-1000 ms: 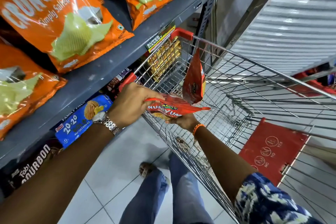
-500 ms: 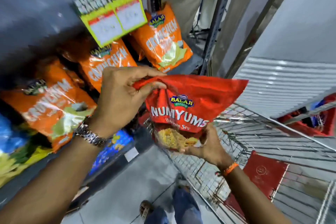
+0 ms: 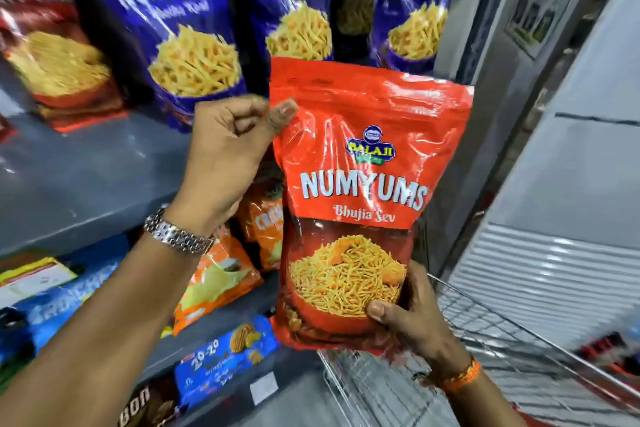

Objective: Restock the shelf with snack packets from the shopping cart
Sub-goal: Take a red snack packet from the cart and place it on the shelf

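Observation:
A red Numyums Bhujia Sev packet point(image 3: 360, 163) is held upright in front of the grey shelf point(image 3: 86, 180). My left hand point(image 3: 232, 156) pinches its upper left edge between thumb and fingers. My right hand point(image 3: 412, 315) grips its lower right corner from below, thumb on the front. Behind the packet, blue Numyums packets point(image 3: 180, 28) stand in a row on the shelf. The wire shopping cart point(image 3: 485, 350) sits at the lower right, below my right hand.
A red packet point(image 3: 52, 55) stands at the shelf's left end. Orange Crunchex packets point(image 3: 221, 274) lie on the shelf below, and a blue biscuit pack point(image 3: 225, 360) lower still. A grey upright post point(image 3: 485, 114) and a corrugated shutter point(image 3: 554, 270) stand to the right.
Both hands lifted the red packet out of the cart and up to the higher shelf, turning it upright. The view rose from the orange packets to the blue ones.

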Demonstrator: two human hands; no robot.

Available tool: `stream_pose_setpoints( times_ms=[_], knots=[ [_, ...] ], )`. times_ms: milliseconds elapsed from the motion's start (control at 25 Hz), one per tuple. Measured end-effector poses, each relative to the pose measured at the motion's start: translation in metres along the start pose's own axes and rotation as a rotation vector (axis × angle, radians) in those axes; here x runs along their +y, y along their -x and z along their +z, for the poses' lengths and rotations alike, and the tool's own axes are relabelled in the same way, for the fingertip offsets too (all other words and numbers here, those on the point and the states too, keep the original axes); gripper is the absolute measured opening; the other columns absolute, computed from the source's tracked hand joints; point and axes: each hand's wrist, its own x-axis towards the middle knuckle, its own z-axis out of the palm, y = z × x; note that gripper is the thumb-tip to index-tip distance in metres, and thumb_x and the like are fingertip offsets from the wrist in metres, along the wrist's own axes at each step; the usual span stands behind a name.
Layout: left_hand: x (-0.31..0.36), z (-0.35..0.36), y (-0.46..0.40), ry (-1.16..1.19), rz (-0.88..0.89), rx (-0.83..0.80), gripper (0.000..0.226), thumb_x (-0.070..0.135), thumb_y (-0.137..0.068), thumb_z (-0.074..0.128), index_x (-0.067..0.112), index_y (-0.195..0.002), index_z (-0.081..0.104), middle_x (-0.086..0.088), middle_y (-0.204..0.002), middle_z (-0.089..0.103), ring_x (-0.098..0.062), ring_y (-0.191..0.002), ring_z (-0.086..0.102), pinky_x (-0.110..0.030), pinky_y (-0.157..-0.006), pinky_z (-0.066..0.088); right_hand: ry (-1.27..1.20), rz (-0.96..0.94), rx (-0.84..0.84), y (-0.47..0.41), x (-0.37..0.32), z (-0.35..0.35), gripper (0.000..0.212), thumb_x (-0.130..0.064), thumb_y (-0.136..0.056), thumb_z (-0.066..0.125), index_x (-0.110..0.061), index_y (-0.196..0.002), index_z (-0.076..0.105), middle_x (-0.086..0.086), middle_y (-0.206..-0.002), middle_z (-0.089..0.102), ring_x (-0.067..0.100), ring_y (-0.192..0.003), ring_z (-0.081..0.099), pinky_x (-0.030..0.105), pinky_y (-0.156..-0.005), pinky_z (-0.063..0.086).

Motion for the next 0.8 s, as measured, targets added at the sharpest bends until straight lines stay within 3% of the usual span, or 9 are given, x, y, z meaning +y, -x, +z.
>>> stream_pose_setpoints(
  times_ms=[160, 280, 360, 480, 640, 800],
  knots=[
    [0.021, -0.038, 0.01, -0.03, 0.054, 0.15, 0.024, 0.009, -0.093, 0.063, 0.016, -0.07, 0.068, 0.013, -0.058, 0.071, 0.007, -0.047, 0.056, -0.007, -0.044, 0.043, 0.018, -0.066, -0.09, -0.021, -0.015, 0.031, 0.093, -0.047, -0.036, 0.096, -0.011, -0.111, 0.054, -0.007, -0.101, 0.077, 0.005, -0.096, 0.072, 0.018, -0.075, 0.057],
    [0.045, -0.093, 0.012, -0.067, 0.139, 0.313, 0.034, 0.005, -0.094, 0.062, 0.019, -0.064, 0.072, 0.014, -0.062, 0.072, 0.008, -0.057, 0.058, -0.01, -0.059, 0.048, 0.041, -0.107, -0.294, -0.046, -0.036, 0.08, 0.076, -0.03, -0.051, 0.091, -0.007, -0.116, 0.058, -0.002, -0.111, 0.076, 0.01, -0.101, 0.072, 0.018, -0.079, 0.056],
    [0.064, -0.128, 0.014, -0.102, 0.19, 0.419, 0.038, 0.004, -0.094, 0.063, 0.024, -0.063, 0.076, 0.017, -0.063, 0.072, 0.007, -0.063, 0.059, -0.014, -0.068, 0.05, 0.064, -0.143, -0.414, -0.061, -0.053, 0.119, 0.062, -0.014, -0.064, 0.084, -0.006, -0.121, 0.06, 0.01, -0.117, 0.074, 0.02, -0.109, 0.071, 0.028, -0.087, 0.057],
    [0.102, -0.186, 0.025, -0.152, 0.277, 0.583, 0.04, 0.003, -0.095, 0.061, 0.022, -0.062, 0.074, 0.019, -0.057, 0.069, 0.009, -0.053, 0.054, -0.01, -0.057, 0.046, 0.127, -0.229, -0.594, -0.09, -0.073, 0.192, 0.053, -0.012, -0.072, 0.084, -0.015, -0.12, 0.063, 0.007, -0.118, 0.074, 0.024, -0.112, 0.069, 0.041, -0.094, 0.056],
    [0.143, -0.269, 0.031, -0.197, 0.338, 0.855, 0.028, 0.005, -0.094, 0.064, 0.019, -0.069, 0.067, 0.019, -0.052, 0.065, 0.008, -0.049, 0.051, -0.012, -0.054, 0.045, 0.193, -0.322, -0.766, -0.132, -0.101, 0.297, 0.047, -0.013, -0.075, 0.083, -0.014, -0.118, 0.064, 0.004, -0.117, 0.074, 0.015, -0.105, 0.069, 0.037, -0.095, 0.057],
    [0.154, -0.348, 0.012, -0.233, 0.244, 1.124, 0.024, 0.008, -0.092, 0.065, 0.019, -0.07, 0.067, 0.015, -0.055, 0.064, 0.001, -0.053, 0.052, -0.023, -0.062, 0.046, 0.225, -0.29, -0.887, -0.179, -0.108, 0.395, 0.052, -0.005, -0.073, 0.083, -0.006, -0.121, 0.063, 0.011, -0.124, 0.07, 0.013, -0.103, 0.066, 0.037, -0.101, 0.053]
  ],
)
